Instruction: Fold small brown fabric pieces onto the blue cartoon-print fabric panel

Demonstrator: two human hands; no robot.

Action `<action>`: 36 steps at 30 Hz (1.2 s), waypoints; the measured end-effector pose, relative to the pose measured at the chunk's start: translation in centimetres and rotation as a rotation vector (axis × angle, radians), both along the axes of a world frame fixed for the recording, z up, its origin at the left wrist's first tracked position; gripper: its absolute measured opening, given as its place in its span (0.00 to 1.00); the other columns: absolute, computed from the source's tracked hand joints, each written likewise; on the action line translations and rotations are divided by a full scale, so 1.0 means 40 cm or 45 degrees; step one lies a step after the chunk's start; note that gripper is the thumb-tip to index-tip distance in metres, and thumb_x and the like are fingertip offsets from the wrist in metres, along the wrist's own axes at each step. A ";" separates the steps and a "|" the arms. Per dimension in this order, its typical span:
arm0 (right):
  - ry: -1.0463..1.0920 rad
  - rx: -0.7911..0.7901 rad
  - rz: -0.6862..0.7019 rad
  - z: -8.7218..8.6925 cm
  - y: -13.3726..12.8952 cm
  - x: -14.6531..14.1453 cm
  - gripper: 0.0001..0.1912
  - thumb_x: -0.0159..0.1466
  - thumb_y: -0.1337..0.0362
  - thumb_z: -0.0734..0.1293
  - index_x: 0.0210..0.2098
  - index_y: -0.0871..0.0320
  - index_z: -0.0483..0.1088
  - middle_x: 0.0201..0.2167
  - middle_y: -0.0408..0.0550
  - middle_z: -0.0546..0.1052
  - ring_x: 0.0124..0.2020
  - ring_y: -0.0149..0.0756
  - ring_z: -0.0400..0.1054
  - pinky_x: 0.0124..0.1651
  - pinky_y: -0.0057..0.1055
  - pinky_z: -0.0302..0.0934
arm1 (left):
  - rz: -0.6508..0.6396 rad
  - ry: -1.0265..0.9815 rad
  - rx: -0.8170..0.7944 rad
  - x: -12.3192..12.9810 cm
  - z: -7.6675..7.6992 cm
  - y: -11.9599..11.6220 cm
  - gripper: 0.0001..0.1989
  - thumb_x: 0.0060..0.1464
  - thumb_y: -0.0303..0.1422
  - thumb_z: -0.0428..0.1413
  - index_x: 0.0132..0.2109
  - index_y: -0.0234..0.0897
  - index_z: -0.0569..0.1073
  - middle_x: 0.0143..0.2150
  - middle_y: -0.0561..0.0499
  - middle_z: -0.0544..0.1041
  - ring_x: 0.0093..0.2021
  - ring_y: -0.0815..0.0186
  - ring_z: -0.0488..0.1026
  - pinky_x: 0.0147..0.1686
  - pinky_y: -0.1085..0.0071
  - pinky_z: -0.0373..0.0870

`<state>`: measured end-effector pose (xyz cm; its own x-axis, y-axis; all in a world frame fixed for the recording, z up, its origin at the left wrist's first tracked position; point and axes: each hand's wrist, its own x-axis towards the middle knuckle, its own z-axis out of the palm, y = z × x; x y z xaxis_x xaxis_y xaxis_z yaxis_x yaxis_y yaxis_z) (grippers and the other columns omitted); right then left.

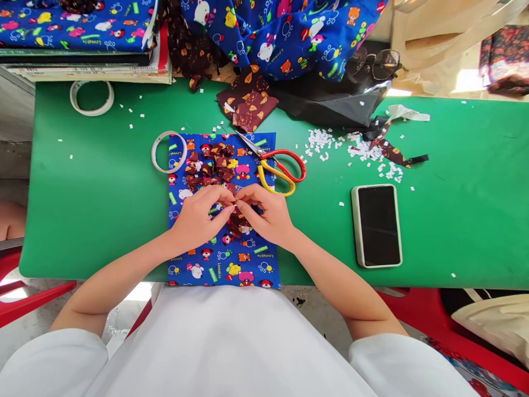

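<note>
Over a blue cartoon-print fabric sheet (260, 267), my left hand (204, 215) and my right hand (266, 215) meet with thumbs and forefingers pinched together. Something tiny sits between their tips; fingers mostly cover it, so its kind is unclear. Dark brown printed fabric (238, 225) shows just below the fingertips. Beyond my hands, several folded brown fabric pieces (221, 161) are clustered on the blue sheet. Scissors (275, 161) with one red and one yellow handle lie across the sheet's far right corner, blades pointing away. A tape roll (152, 154) overlaps its left edge.
Another tape roll (74, 102) rests on the green table (103, 193) at far left. White paper bits (320, 142) are scattered right of the scissors. A phone (378, 226) lies at right. Brown cloth (248, 102), black material (326, 105), glasses (385, 64) and stacked books (95, 71) line the back.
</note>
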<state>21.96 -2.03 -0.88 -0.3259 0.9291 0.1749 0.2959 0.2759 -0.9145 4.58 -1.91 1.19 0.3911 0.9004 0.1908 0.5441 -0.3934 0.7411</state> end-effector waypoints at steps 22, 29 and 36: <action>-0.085 0.127 0.070 0.001 0.002 0.003 0.04 0.61 0.72 0.61 0.33 0.57 0.65 0.22 0.38 0.73 0.22 0.25 0.69 0.27 0.21 0.62 | -0.108 0.037 0.059 0.002 0.002 0.002 0.03 0.53 0.24 0.55 0.36 0.35 0.69 0.32 0.54 0.75 0.34 0.70 0.72 0.37 0.74 0.69; -0.095 0.135 0.069 0.003 0.003 0.004 0.04 0.61 0.72 0.61 0.33 0.57 0.65 0.22 0.38 0.73 0.22 0.25 0.69 0.27 0.21 0.61 | -0.116 0.045 0.067 0.002 0.000 0.002 0.03 0.54 0.24 0.55 0.36 0.35 0.69 0.32 0.54 0.75 0.34 0.71 0.72 0.38 0.74 0.69; -0.096 0.146 0.065 0.006 0.002 0.004 0.05 0.61 0.73 0.61 0.33 0.57 0.64 0.22 0.38 0.73 0.22 0.25 0.69 0.27 0.22 0.61 | -0.127 0.061 0.065 0.001 0.000 0.001 0.02 0.54 0.25 0.54 0.36 0.35 0.69 0.32 0.54 0.75 0.34 0.70 0.72 0.37 0.73 0.69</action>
